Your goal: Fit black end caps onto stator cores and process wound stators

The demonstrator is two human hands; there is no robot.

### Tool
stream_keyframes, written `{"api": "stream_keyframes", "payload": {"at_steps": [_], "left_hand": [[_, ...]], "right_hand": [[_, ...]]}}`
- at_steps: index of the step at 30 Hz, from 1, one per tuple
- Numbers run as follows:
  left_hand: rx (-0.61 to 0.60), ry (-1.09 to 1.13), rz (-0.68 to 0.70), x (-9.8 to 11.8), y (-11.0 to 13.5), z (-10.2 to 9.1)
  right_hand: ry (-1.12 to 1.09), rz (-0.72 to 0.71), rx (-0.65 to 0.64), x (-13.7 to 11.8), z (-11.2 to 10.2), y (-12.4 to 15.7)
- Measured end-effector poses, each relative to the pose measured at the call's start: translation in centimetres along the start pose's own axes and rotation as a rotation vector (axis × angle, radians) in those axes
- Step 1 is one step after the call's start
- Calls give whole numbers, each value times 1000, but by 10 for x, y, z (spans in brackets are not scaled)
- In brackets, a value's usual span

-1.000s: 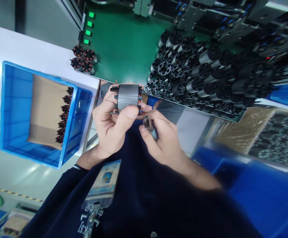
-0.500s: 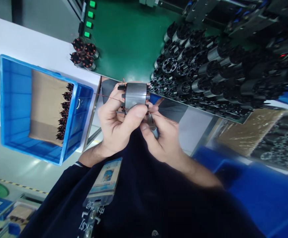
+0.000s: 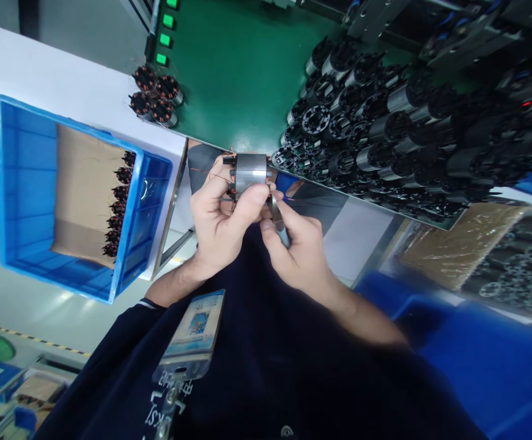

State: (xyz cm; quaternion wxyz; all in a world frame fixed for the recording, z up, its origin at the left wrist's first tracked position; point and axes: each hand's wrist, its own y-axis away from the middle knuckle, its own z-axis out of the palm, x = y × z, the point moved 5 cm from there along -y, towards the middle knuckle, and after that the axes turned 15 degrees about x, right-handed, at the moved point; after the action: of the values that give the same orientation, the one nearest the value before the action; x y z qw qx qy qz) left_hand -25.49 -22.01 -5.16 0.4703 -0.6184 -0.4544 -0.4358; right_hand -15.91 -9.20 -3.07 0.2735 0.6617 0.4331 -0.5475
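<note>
Head view: left hand (image 3: 220,229) grips a laminated steel stator core (image 3: 250,172); right hand (image 3: 299,253) holds small pliers (image 3: 277,221).
Wrapped closely around the core, the left hand presses its thumb across the near side, and fine copper wire (image 3: 217,177) runs from the core. The right hand is closed on the pliers, their tip just beside the core. Left on the white counter (image 3: 87,79), a blue plastic crate (image 3: 22,183) holds a row of wound stators (image 3: 120,193) on cardboard. Farther off, four wound stators (image 3: 156,101) sit at the green mat's (image 3: 233,73) edge, with dark stator cores (image 3: 376,134) massed right.
</note>
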Motion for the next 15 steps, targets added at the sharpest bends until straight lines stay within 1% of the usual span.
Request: {"api": "stream_keyframes", "payload": {"at_steps": [1, 3, 6, 8, 9, 10, 11, 12, 13, 15], "left_hand": [[48, 21, -22, -11, -1, 0], [114, 30, -85, -41, 0, 2], [194, 74, -270, -93, 8, 2], [244, 115, -391, -116, 18, -8], [262, 127, -436, -123, 23, -18], [280, 131, -463, -125, 27, -32], [305, 121, -474, -125, 30, -51], [338, 93, -466, -121, 32, -75], [368, 25, -429, -115, 32, -105], [438, -214, -297, -99, 30, -174]], "right_hand": [[18, 36, -13, 10, 4, 0], [83, 139, -64, 37, 13, 1], [196, 274, -141, 78, 27, 3], [246, 317, -171, 98, 32, 4], [266, 329, -188, 106, 33, 5], [288, 342, -208, 112, 33, 5], [308, 354, -231, 117, 33, 5], [327, 363, -257, 121, 32, 6], [345, 371, -283, 125, 32, 6], [380, 383, -333, 131, 30, 7]]}}
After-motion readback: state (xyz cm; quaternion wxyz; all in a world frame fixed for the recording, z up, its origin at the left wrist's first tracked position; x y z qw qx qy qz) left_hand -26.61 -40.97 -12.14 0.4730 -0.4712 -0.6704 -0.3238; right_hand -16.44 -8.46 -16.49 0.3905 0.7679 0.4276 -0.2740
